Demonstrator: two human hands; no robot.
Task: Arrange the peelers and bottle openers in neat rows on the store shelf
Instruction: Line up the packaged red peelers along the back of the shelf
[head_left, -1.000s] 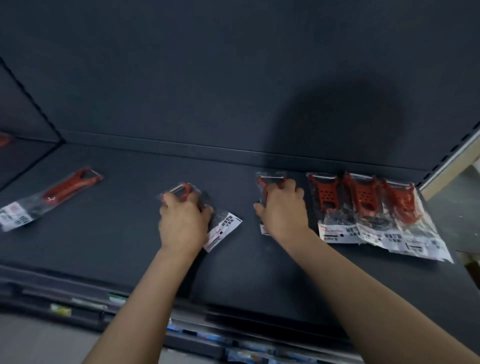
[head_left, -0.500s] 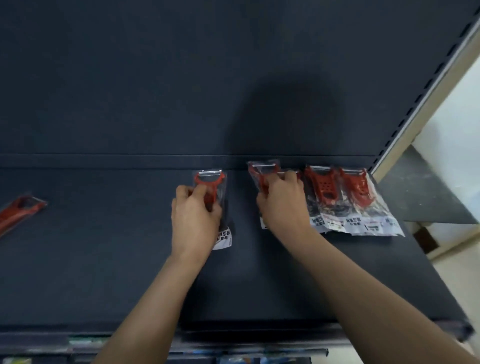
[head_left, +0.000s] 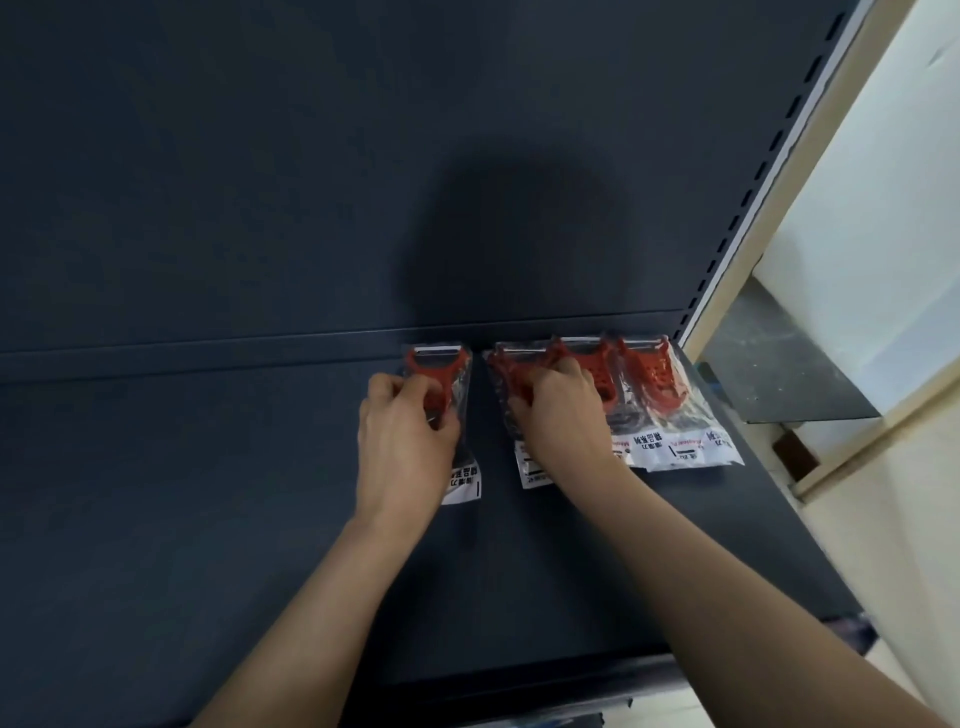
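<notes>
Several red peelers in clear packets lie in a row at the back of the dark shelf (head_left: 208, 519). My left hand (head_left: 402, 447) grips the leftmost packeted peeler (head_left: 441, 369), whose head points at the back wall. My right hand (head_left: 563, 421) grips the neighbouring peeler packet (head_left: 506, 371), which lies against the overlapping peeler packets (head_left: 654, 384) on the right. White labels stick out below both hands.
The shelf's dark back panel (head_left: 363, 182) rises right behind the row. A slotted upright (head_left: 753, 208) and a pale wall (head_left: 883, 182) bound the shelf on the right. The shelf's front edge (head_left: 519, 680) runs near my forearms.
My left hand slid its peeler rightward and back toward the wall, turning it straight. My right hand pushed its packet against the right group. The view swung right; the far-left peeler left the frame.
</notes>
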